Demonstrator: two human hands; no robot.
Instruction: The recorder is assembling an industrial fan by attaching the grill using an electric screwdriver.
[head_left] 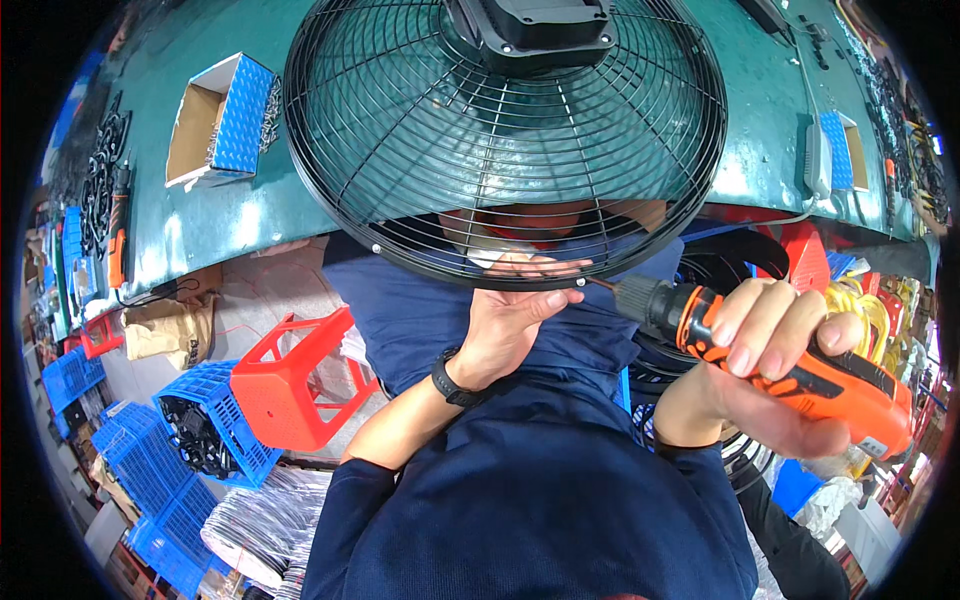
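A black wire fan guard (520,150) lies on the green table and juts over its near edge, with a black motor housing (535,30) at its centre. My left hand (510,310) is at the guard's near rim, fingers passing under the wires and thumb along the rim by a small screw (581,283). In my right hand (785,355) is an orange and black power screwdriver (740,345), held sideways. Its thin bit points left, the tip close to that screw; whether they touch I cannot tell. Another screw (376,248) shows on the rim further left.
An open blue and white box (240,115) stands left on the table (250,215), loose screws (271,115) beside it. A second orange screwdriver (118,235) sits at the far left. Below are a red stool (290,385) and blue crates (150,450). A smaller box (845,150) stands right.
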